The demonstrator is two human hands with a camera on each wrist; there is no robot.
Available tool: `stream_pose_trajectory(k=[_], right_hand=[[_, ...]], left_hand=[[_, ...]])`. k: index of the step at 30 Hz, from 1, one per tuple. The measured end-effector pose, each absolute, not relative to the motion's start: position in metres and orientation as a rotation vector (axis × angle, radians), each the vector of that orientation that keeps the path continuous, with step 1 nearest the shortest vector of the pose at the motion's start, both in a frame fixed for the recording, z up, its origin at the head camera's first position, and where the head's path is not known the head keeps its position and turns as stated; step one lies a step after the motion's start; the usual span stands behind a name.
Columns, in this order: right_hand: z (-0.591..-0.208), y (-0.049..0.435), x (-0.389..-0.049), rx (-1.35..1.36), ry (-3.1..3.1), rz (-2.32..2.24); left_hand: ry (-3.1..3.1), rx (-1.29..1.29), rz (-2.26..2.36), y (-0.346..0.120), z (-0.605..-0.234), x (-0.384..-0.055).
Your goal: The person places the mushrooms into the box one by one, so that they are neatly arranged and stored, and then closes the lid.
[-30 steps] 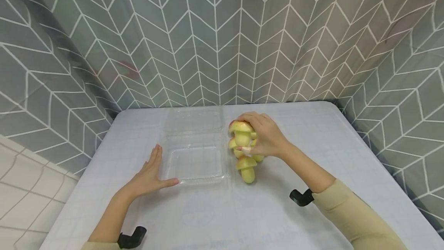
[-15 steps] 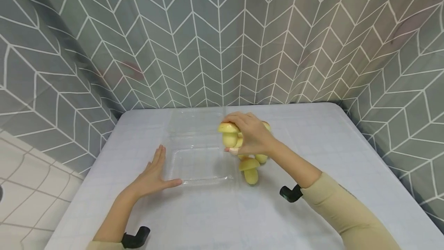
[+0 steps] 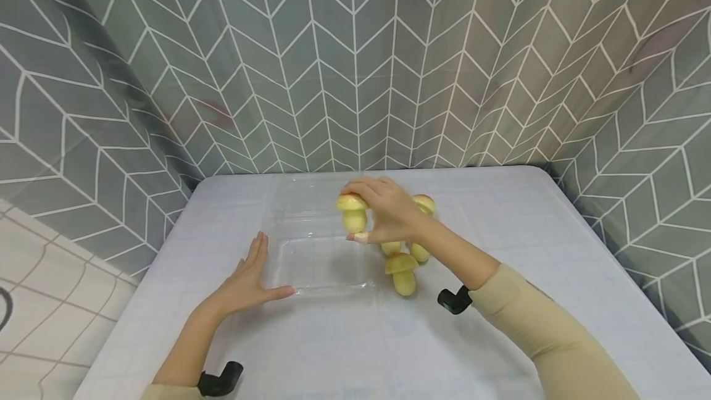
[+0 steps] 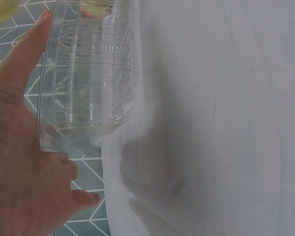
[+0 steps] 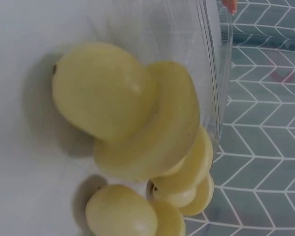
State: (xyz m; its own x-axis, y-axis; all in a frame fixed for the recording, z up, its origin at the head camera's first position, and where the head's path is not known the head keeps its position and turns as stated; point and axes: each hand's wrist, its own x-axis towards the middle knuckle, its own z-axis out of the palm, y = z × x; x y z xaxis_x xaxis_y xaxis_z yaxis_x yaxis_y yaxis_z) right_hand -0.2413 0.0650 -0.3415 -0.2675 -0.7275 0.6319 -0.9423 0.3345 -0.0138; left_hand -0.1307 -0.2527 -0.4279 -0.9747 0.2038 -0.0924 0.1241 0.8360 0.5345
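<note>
A grey curtain [image 3: 378, 79] with white zigzag lines hangs behind and on both sides of a table [image 3: 472, 350], which is covered with a white cloth. On the table lies a clear plastic box [image 3: 311, 264], open, and its lid [image 3: 305, 193] is folded out behind it. The right hand [image 3: 391, 212] grips one yellow mushroom [image 3: 353, 215] between the thumb and the upper fingers, with the cap up and the stem down. This mushroom is at the right side of the box, and it seems to be raised above the rim; how high, I cannot tell. The left hand [image 3: 247, 283] is spread, with straight fingers beside the left side of the box and the thumb at its near left corner; it looks to be steadying the box with a light touch. Just to the right of the box stand other mushrooms, one in front [image 3: 402, 273] and more behind, partly hidden by the right hand and its arm, so I cannot count them surely. In my judgement, the step in hand is carrying the mushroom over the box. The next move would call for lowering it inside the walls, without knocking the thin rim, and only then loosening the fingers.
</note>
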Motion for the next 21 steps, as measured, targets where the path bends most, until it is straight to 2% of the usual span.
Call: stream_pose_trajectory(k=[21], right_hand=[[-0.343, 0.025, -0.247, 1.538, -2.208, 0.469]], left_hand=[[2.841, 0.244, 0.818, -0.254, -0.427, -0.13]])
